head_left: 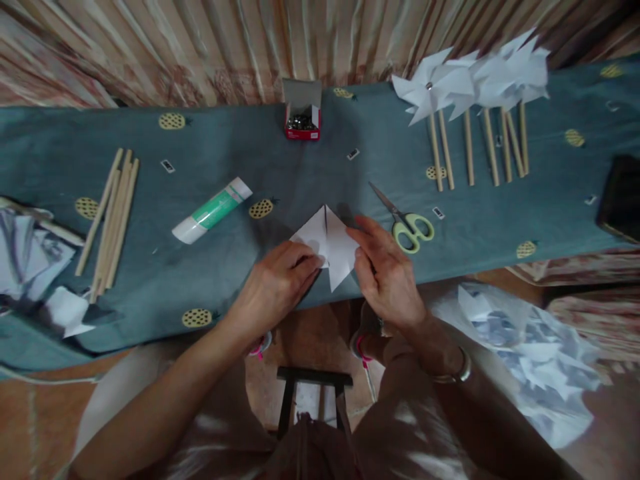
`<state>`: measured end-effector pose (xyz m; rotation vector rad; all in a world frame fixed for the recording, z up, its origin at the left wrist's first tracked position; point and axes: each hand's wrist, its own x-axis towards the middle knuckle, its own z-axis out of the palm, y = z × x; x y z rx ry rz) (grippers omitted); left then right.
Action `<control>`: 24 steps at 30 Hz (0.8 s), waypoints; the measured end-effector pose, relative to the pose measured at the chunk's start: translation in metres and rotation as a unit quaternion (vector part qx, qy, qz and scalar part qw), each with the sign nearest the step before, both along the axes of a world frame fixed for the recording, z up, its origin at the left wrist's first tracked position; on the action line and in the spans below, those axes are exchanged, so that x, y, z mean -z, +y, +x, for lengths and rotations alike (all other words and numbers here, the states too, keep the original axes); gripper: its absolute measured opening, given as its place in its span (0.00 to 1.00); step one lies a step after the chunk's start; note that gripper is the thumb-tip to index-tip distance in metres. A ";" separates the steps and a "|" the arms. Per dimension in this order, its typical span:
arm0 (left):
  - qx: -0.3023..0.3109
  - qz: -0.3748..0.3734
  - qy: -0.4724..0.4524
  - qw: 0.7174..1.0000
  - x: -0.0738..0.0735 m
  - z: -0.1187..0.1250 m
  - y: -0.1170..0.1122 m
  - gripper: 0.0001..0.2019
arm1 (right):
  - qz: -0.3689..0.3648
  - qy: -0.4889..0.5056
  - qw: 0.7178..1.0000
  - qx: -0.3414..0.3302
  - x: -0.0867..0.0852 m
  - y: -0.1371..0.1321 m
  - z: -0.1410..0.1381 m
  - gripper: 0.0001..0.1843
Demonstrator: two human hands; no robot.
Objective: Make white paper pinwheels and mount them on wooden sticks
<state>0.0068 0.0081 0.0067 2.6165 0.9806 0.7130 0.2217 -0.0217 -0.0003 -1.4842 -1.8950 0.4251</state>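
Left hand pinches and right hand, grip unclear, touches one paper near one pair of scissors.

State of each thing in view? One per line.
White paper: looks slit at the top corner
Left hand: pinching the paper
Right hand: fingers at the paper's right edge
Scissors: lying flat, blades look closed
Red box: lid open, small metallic pieces inside
Green-and-white tube: lying on its side
Paper pinwheels: lying flat, on wooden sticks
Bare wooden sticks: side by side
Plastic bag: white paper pieces inside
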 end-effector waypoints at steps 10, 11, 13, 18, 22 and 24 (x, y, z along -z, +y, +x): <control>-0.026 0.048 -0.007 0.998 -0.003 -0.018 0.002 0.09 | -0.042 0.027 0.998 -0.025 -0.011 -0.020 -0.005 0.15; -0.018 0.057 -0.010 0.998 -0.003 -0.015 -0.002 0.08 | -0.039 0.025 0.999 -0.025 -0.011 -0.020 -0.006 0.16; 0.001 0.069 -0.001 0.998 -0.004 -0.007 -0.008 0.07 | -0.033 0.020 0.999 -0.026 -0.010 -0.020 -0.006 0.16; 0.021 0.071 0.043 0.996 -0.002 0.006 -0.015 0.05 | -0.029 0.009 0.999 -0.035 -0.008 -0.018 -0.005 0.16; 0.032 0.076 0.064 0.994 -0.003 0.008 -0.016 0.05 | -0.042 0.020 0.998 -0.043 -0.008 -0.019 -0.003 0.17; 0.027 0.078 0.084 0.993 -0.004 0.008 -0.017 0.06 | -0.059 0.030 0.996 -0.052 -0.010 -0.020 -0.001 0.18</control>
